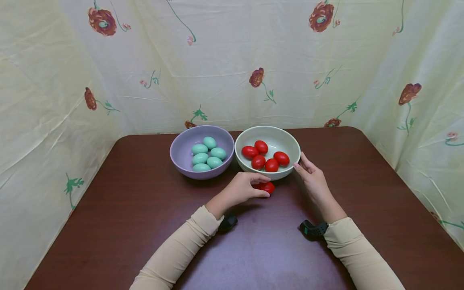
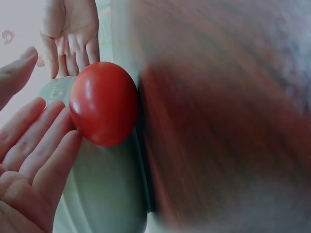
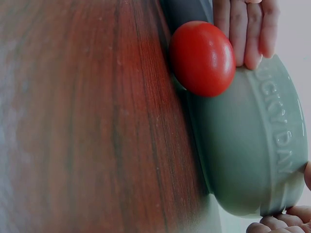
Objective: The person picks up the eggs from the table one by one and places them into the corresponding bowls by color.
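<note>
My left hand (image 1: 241,188) hovers around a red egg (image 1: 267,187) at the front of the pale green bowl (image 1: 268,129). In the left wrist view, the thumb stands apart from the fingers (image 2: 41,145), which lie beside the egg; contact is hard to judge. My right hand (image 1: 316,183) holds the bowl's right side, thumb at the rim and fingers along the outer wall. Several red eggs (image 1: 281,158) lie inside that bowl. Raised lettering (image 3: 279,124) shows on its wall in the right wrist view.
Touching or nearly touching the green bowl on the left is a purple bowl (image 1: 177,163) with several mint-green eggs (image 1: 200,158) in it. Both stand near the back edge of the dark brown table (image 1: 127,217). A flowered curtain (image 1: 221,80) hangs behind.
</note>
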The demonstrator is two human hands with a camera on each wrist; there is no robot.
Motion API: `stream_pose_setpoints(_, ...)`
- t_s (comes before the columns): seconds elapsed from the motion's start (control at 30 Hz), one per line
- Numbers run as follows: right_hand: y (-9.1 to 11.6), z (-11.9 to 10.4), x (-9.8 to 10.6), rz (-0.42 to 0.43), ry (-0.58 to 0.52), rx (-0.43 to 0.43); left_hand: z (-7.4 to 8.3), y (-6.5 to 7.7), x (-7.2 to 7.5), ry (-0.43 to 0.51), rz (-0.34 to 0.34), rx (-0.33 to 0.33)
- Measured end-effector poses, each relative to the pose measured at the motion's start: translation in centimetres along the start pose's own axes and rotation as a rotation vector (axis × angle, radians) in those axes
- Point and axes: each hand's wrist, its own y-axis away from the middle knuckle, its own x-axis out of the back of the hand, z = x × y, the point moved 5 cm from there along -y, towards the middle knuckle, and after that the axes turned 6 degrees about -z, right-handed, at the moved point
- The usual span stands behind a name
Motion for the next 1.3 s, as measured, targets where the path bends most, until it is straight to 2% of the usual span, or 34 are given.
stream_pose_setpoints(0.23, 0.1, 0.2, 0.2, 0.010, 0.002, -0.012, -0.4, -0.2, -0.1, -0.043, -0.002, 0.051)
stream_pose_setpoints(0.6, 0.0, 0.2, 0.0, 0.005, 0.000, -0.002, -0.8, 0.0, -0.1, -0.167, -0.014, 0.131)
stream_pose_setpoints(0.8, 0.0, 0.1, 0.0, 0.000, -0.007, 0.002, -1.2, 0.1, 0.1, -0.158, -0.009, 0.176)
stream_pose_setpoints(1.1, -0.2, 0.2, 0.0, -0.003, -0.004, 0.010, -0.4, 0.7, 0.6, -0.218, 0.020, 0.165)
stream_pose_setpoints(1.3, -0.1, 0.2, 0.1, -0.004, -0.006, 0.009, 0.7, 1.3, 1.3, -0.173, 0.003, 0.147)
